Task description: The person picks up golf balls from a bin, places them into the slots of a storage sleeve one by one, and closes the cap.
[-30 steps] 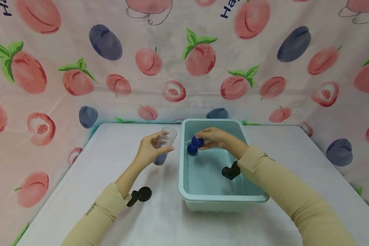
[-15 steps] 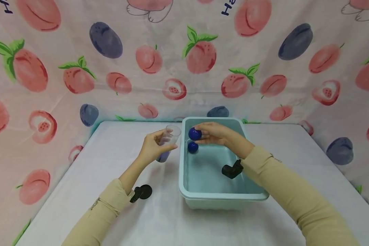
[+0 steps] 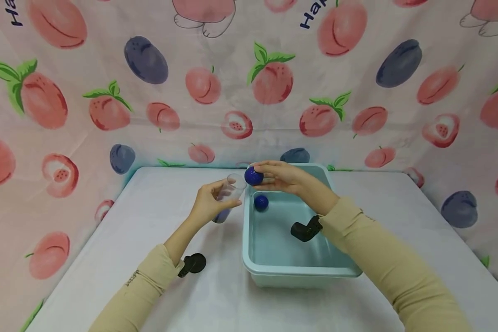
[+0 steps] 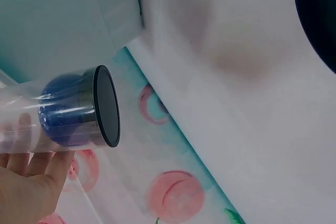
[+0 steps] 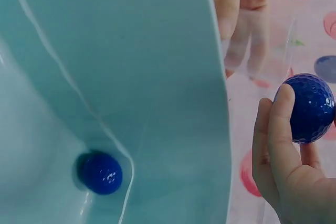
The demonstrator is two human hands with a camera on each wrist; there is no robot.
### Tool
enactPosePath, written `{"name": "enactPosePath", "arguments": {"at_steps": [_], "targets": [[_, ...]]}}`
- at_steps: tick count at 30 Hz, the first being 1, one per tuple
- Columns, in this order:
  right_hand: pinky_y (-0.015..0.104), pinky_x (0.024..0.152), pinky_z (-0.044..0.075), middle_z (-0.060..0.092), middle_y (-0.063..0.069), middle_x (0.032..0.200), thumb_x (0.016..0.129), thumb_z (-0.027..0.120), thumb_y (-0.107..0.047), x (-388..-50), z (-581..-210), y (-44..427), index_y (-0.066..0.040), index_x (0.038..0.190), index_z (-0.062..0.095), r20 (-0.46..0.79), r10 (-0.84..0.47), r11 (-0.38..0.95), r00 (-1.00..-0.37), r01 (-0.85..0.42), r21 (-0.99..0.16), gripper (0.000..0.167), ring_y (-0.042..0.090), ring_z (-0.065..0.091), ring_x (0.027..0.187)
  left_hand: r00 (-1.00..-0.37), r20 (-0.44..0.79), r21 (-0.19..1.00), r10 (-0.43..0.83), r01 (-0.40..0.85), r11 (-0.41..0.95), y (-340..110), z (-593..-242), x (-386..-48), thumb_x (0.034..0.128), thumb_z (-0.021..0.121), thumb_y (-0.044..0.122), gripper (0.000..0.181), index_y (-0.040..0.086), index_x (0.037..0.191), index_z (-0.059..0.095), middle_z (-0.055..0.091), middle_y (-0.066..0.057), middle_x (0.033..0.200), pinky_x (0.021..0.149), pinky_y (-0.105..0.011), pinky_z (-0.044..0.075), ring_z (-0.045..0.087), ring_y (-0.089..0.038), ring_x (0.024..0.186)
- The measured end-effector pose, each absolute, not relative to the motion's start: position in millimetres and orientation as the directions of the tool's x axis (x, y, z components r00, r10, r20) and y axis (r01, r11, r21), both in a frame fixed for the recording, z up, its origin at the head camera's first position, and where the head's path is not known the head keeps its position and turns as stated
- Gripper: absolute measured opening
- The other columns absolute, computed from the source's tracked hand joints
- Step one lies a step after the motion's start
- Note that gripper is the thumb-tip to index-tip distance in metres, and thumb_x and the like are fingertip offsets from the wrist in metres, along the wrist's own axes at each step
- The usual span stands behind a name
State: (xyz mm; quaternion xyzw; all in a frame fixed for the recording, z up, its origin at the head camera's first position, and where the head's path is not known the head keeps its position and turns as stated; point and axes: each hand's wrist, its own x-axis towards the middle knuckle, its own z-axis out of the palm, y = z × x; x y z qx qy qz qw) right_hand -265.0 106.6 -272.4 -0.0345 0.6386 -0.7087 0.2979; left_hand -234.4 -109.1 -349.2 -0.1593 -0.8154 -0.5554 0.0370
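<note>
The left hand (image 3: 207, 202) grips a clear tube (image 3: 229, 191) with a blue ball (image 4: 65, 109) at its base, tilted seemingly to turn its mouth toward the blue golf ball (image 3: 253, 176) just beside it. The right hand (image 3: 282, 177), apart from the left, pinches that ball by its sides, probably leaving its underside free; another blue golf ball (image 3: 261, 202) lies in the tub's (image 3: 303, 269) far-left corner.

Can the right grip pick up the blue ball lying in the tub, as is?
Probably not as is: the right grip is taken up, pinching another blue ball. Otherwise the way looks free: the tub is open-topped, and the ball inside lies uncovered near its far left corner.
</note>
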Motion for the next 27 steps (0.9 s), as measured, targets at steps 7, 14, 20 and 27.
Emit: {"name": "enactPosePath", "arguments": {"at_steps": [7,14,20,27], "targets": [[0.027,0.078,0.057,0.041,0.017,0.138,0.1,0.043,-0.014,-258.2,-271.0,106.7,-0.001,0.142,0.036,-0.311,-0.463,-0.001,-0.83,0.351,-0.936,0.045,0.023,0.056,0.101,-0.942,0.22,0.877,0.255,0.305,0.371,-105.2,-350.7,-234.3,0.075,0.079,0.014,0.048,0.008,0.12,0.063,0.066,-0.017,0.113,0.095,-0.048,0.049,0.062,-0.035,0.108],[0.04,0.103,0.043,0.046,0.017,0.128,0.101,0.042,-0.021,-257.3,-267.4,106.6,-0.004,0.146,0.032,-0.301,-0.483,0.045,-0.822,0.32,-0.946,0.049,0.019,0.056,0.098,-0.942,0.223,0.86,0.249,0.311,0.405,-106.8,-351.6,-235.0,0.0743,0.08,0.015,0.054,0.007,0.124,0.061,0.065,-0.014,0.119,0.093,-0.046,0.05,0.064,-0.03,0.107],[0.043,0.105,0.041,0.036,0.025,0.144,0.101,0.043,-0.021,-261.9,-272.9,108.4,-0.004,0.145,0.033,-0.343,-0.446,0.089,-0.827,0.341,-0.936,0.048,0.032,0.051,0.118,-0.95,0.217,0.867,0.223,0.293,0.402,-112.0,-353.8,-232.1,0.0742,0.081,0.016,0.047,0.011,0.118,0.063,0.067,-0.014,0.114,0.084,-0.04,0.054,0.064,-0.025,0.094],[0.046,0.108,0.037,0.033,0.026,0.145,0.1,0.043,-0.019,-266.6,-278.2,113.5,-0.002,0.145,0.033,-0.375,-0.421,0.119,-0.826,0.36,-0.925,0.049,0.04,0.038,0.133,-0.959,0.185,0.875,0.216,0.261,0.408,-118.3,-354.6,-223.1,0.0745,0.08,0.018,0.049,0.009,0.119,0.063,0.066,-0.014,0.115,0.082,-0.037,0.054,0.063,-0.022,0.091]]}}
